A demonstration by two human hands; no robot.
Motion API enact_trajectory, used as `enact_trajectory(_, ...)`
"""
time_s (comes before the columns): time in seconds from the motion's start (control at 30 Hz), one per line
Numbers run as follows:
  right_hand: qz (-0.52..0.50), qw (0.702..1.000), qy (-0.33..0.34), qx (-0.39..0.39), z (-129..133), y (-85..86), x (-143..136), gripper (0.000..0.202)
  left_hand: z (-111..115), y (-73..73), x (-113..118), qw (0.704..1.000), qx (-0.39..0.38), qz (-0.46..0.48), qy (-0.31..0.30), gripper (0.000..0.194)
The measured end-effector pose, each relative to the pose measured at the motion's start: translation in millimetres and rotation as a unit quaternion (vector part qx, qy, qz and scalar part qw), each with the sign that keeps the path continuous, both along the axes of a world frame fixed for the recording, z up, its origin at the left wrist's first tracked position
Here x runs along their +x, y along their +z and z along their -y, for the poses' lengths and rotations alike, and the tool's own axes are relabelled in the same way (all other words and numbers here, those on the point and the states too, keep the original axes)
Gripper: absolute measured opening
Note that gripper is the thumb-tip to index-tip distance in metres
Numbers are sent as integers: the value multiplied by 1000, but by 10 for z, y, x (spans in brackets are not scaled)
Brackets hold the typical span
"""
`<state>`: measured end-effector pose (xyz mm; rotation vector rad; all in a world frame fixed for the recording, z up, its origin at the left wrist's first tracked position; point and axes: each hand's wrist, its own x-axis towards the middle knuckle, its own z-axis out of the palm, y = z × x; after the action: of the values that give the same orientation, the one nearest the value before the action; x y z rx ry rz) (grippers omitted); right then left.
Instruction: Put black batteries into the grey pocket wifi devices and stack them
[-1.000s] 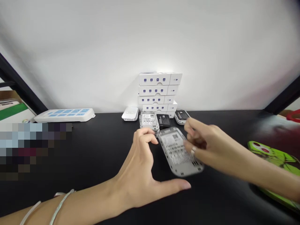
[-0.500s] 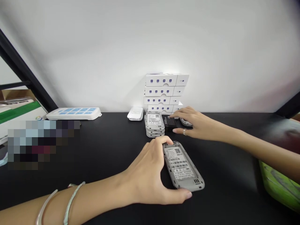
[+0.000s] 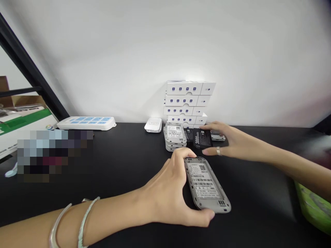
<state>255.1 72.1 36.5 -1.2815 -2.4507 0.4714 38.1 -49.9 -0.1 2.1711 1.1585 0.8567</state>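
Note:
My left hand [image 3: 172, 193] grips a grey device shell [image 3: 207, 186] by its two ends, thumb at the near end and fingers at the far end. The shell lies on the black table, its label facing up. Farther back, my right hand [image 3: 227, 141] pinches a black battery [image 3: 203, 138] marked 3000 between thumb and fingers. Left of it, another black battery [image 3: 188, 135] is partly hidden. Beside that stands a stack of grey device shells [image 3: 175, 134]. One more shell [image 3: 218, 137] shows partly behind my right hand.
White boxes [image 3: 184, 89] are stacked against the wall. White covers [image 3: 153, 124] lie left of them. A power strip [image 3: 86, 123] sits at the back left, with a green and white box [image 3: 26, 127] beyond. Something green [image 3: 314, 203] is at the right.
My right hand has drawn the battery away from the one beside it, slightly right and nearer. My left hand still holds the shell. The whole view has shifted a little.

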Motion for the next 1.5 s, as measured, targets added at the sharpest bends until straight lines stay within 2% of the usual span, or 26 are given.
enact_trajectory(0.1,-7,999,8,-47,249,-14,-3,79,-16,-12,-10,1000,5,20,-14,89)
enact_trajectory(0.23,4,996,52,-70,474,-32,-85,71,-32,-18,-24,998,-5,57,-32,95)
enact_trajectory(0.43,-24,994,60,-86,510,-74,-111,62,-19,-14,-11,997,-5,67,-37,95)
enact_trajectory(0.67,-23,991,103,-78,497,-136,39,55,9,-45,1,999,-27,46,-5,96)
enact_trajectory(0.73,8,988,126,-89,511,-145,106,64,2,-47,-4,999,-18,45,-7,94)
enact_trajectory(0.87,91,976,155,-124,627,-105,134,105,-28,-36,-23,999,-10,36,-39,92)
enact_trajectory(0.97,93,979,148,-104,692,12,78,105,-32,-30,-30,998,-8,30,-47,95)
enact_trajectory(1.1,108,973,157,-130,532,221,145,84,-8,-45,-26,1000,-4,19,-20,87)
enact_trajectory(1.2,130,978,121,-109,302,299,317,72,4,-54,-24,1000,-24,2,-8,77)
enact_trajectory(1.33,158,982,60,-86,95,263,509,75,13,-56,-22,999,-42,-17,-10,77)
enact_trajectory(1.5,167,981,42,-86,14,165,603,82,15,-59,-23,999,-47,-27,0,75)
